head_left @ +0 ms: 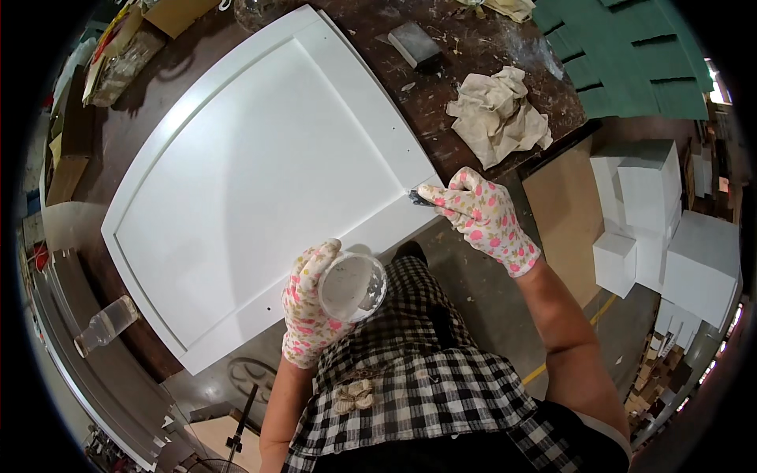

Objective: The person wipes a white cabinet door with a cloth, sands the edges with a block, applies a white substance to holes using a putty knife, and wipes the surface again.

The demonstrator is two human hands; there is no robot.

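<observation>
A small tool (418, 197) is pinched by the right hand (481, 217) at the white panel (260, 173) corner; the cup (352, 285), gripped by the left hand (311, 303), is best kept level.

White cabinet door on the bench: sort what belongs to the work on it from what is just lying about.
In use: white cabinet door; small tool in right hand; clear cup in left hand.

Lying about: crumpled rag; grey sanding block; plastic bottle; white boxes.

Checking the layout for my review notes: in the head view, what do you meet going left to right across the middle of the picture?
Plastic bottle → white cabinet door → left hand holding a small cup → right hand with a small tool at the door's corner → stacked white boxes.
</observation>
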